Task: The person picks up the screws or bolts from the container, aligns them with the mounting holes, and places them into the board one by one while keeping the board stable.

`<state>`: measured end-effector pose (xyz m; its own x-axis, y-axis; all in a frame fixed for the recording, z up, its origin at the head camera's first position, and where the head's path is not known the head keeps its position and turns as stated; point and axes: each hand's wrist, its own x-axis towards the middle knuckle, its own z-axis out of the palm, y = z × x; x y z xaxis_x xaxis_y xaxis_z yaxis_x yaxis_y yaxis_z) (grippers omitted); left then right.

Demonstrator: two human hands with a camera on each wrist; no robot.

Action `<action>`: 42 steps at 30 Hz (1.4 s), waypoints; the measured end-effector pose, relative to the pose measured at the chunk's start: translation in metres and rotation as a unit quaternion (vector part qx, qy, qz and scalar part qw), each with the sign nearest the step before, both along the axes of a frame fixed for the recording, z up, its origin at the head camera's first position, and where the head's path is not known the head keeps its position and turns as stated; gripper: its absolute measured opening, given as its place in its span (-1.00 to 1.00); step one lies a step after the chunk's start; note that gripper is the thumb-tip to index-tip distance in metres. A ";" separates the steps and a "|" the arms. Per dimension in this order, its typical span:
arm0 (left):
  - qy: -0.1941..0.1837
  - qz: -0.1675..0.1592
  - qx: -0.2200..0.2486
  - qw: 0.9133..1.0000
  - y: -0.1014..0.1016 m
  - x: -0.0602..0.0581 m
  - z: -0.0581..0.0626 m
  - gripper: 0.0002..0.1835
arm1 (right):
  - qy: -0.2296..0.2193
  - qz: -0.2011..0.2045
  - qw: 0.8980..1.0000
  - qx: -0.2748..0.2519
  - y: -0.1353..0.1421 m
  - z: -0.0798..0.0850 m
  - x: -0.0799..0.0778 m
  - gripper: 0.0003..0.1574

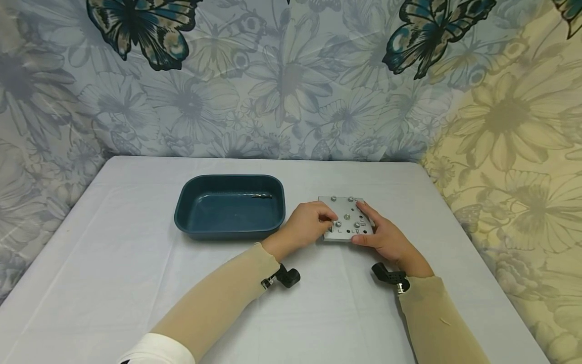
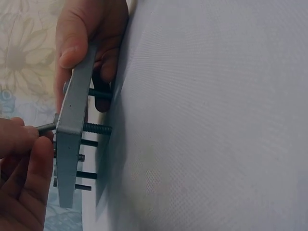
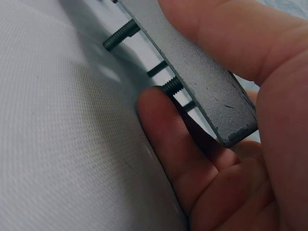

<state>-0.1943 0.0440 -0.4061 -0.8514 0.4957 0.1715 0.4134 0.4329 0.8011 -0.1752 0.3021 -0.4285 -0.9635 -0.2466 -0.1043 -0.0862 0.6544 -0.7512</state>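
Showing at the bottom of the frame are two tan fabric sleeves. Right of centre, the right hand grips a silvery rectangular metal plate by its edges, thumb along the near one, apparently to steady it. The left hand pinches a thin grey threaded screw at the plate's upper face, likely for fine control. Dark threaded shanks jut out underneath, perhaps why fingers prop the plate off the white cloth-covered table. Farther, left of centre, a dark-teal rectangular tray sits within easy reach.
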 end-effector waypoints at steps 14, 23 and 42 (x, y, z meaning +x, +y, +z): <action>-0.004 0.007 -0.004 1.000 -0.003 0.001 0.001 -0.88 | -0.002 0.002 1.000 0.000 -0.004 0.001 -0.001 0.30; -0.261 0.101 0.328 0.903 -0.006 0.007 0.016 -0.80 | -0.006 0.001 1.000 -0.007 -0.004 -0.001 -0.001 0.31; -0.281 0.182 0.144 0.931 -0.123 -0.044 0.042 -0.67 | -0.011 -0.009 1.000 -0.013 -0.001 -0.001 0.001 0.35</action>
